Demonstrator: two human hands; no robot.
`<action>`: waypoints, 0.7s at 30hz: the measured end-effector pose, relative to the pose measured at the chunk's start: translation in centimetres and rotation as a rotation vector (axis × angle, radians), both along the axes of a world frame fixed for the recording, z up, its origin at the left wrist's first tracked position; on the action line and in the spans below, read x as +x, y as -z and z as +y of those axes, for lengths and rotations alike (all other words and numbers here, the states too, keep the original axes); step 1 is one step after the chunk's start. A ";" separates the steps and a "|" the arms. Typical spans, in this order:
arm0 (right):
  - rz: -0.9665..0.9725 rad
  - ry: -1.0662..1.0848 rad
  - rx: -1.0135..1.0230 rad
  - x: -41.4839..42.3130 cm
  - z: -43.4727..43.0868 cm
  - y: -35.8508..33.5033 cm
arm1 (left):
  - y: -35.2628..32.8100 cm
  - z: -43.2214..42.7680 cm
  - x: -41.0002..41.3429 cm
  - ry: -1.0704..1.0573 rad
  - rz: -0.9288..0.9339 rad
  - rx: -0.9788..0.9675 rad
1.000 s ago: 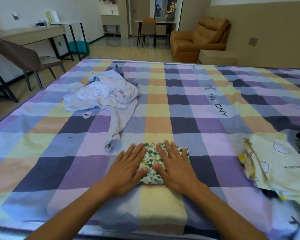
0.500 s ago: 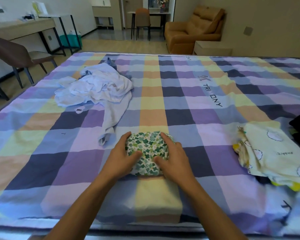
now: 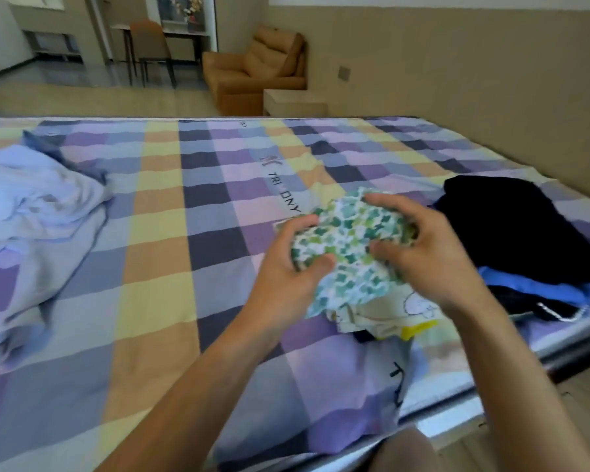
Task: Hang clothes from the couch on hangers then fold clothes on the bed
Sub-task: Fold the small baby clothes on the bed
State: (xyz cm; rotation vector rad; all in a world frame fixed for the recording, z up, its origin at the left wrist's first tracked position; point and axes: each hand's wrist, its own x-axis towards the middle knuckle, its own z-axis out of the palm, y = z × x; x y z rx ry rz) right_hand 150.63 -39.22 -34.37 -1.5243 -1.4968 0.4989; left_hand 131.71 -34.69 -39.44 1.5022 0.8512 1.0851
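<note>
Fingers (image 3: pixel 382 201) curled tight on both sides: the left hand (image 3: pixel 297 264) and the right hand (image 3: pixel 419 253) grip the small folded bundle of white cloth printed with green leaves (image 3: pixel 348 233) between them, thumbs on the near face, the other fingers wrapped over the far edge. The bundle is up off the checked purple, yellow and orange bed sheet (image 3: pixel 157 267), held toward the right side of the bed, right above a cream folded garment with a cartoon print (image 3: pixel 389 308). Its lower corner hangs down to that piece, though whether it rests there I cannot tell. Just beyond the right hand, a black garment (image 3: pixel 511 226) lies heaped on a bright blue one (image 3: pixel 539 287). Far over on the left, a crumpled pile of pale white-blue clothes (image 3: pixel 31 206) sprawls across the sheet, well apart from the hands. Past the bed, a tan leather armchair (image 3: pixel 252 73) stands against the wall with a low beige side table (image 3: pixel 293 103) beside it, and an orange-backed chair (image 3: pixel 149 42) sits at a desk.
</note>
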 end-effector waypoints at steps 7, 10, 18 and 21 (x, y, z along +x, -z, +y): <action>-0.691 0.195 -0.549 7.5 2.5 5.8 | 3.8 2.9 7.0 0.036 0.693 0.067; -0.746 0.249 -0.191 6.3 1.8 5.9 | 2.0 2.4 7.2 -0.259 0.838 0.564; -0.426 -0.021 -0.284 7.0 2.7 12.0 | 7.6 4.2 8.5 0.228 0.957 0.510; -0.395 -0.010 -0.261 7.1 2.7 13.2 | 9.3 4.5 8.2 0.216 0.811 0.444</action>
